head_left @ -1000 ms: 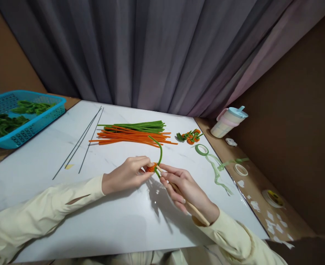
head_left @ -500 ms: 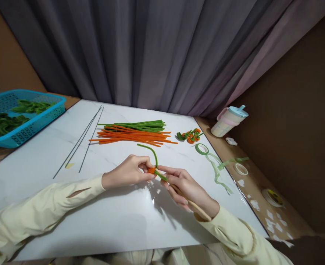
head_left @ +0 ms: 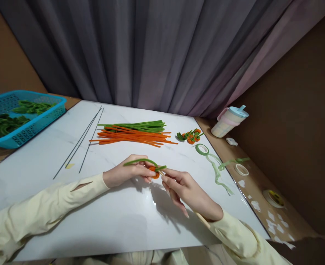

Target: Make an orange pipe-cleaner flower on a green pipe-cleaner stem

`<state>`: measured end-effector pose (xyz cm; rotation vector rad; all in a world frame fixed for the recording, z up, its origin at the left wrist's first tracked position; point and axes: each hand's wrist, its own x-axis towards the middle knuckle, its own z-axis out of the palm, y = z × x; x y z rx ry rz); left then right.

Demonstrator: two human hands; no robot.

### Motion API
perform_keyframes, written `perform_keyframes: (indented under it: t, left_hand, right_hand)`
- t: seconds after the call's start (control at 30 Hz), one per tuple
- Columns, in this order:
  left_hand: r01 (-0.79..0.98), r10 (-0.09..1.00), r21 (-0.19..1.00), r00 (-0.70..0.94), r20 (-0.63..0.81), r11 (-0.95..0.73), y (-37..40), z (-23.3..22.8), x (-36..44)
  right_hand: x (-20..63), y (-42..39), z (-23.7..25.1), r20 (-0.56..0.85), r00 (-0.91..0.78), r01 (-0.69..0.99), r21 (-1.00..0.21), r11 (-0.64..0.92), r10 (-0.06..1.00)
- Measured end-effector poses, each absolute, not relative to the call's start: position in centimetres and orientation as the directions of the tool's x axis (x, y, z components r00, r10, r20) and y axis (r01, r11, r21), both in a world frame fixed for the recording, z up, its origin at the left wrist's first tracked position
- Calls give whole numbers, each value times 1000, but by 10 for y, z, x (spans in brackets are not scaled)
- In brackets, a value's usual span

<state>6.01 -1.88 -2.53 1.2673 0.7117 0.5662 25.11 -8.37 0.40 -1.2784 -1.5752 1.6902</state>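
Observation:
My left hand [head_left: 126, 173] pinches a small orange pipe-cleaner coil [head_left: 153, 171] with a green pipe cleaner [head_left: 140, 161] bent over it toward the left. My right hand [head_left: 188, 191] holds a thin wooden stick [head_left: 202, 220] that runs along my palm to the coil, fingers partly spread. Both hands meet over the white marble-look board [head_left: 68, 206] near its middle.
A bundle of orange and green pipe cleaners [head_left: 133, 133] lies behind the hands, with thin dark wires [head_left: 81, 141] to its left. Finished orange-green pieces [head_left: 190, 136], green floral tape [head_left: 201, 149], a lidded cup [head_left: 228, 121] and a blue basket [head_left: 19, 117] of green pieces surround them.
The green pipe cleaner's free end has swung from pointing up and away down to the left over my left hand's fingers. My right fingers have loosened and spread.

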Motion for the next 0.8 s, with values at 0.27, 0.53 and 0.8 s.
perform_keyframes:
  t: [0.27, 0.53, 0.8]
  left_hand:
    - [-241, 638, 775, 726, -256, 584, -12, -45, 62]
    - [-430, 657, 613, 726, -202, 663, -23, -74, 77]
    - [-480, 664, 603, 740, -112, 637, -21, -66, 76]
  right_hand:
    - [259, -77, 2, -273, -437, 262, -950, -168, 857]
    - [255, -63, -18, -252, -442, 71, -967, -247, 861]
    - [258, -55, -17, -245, -449, 13, -963, -268, 859]
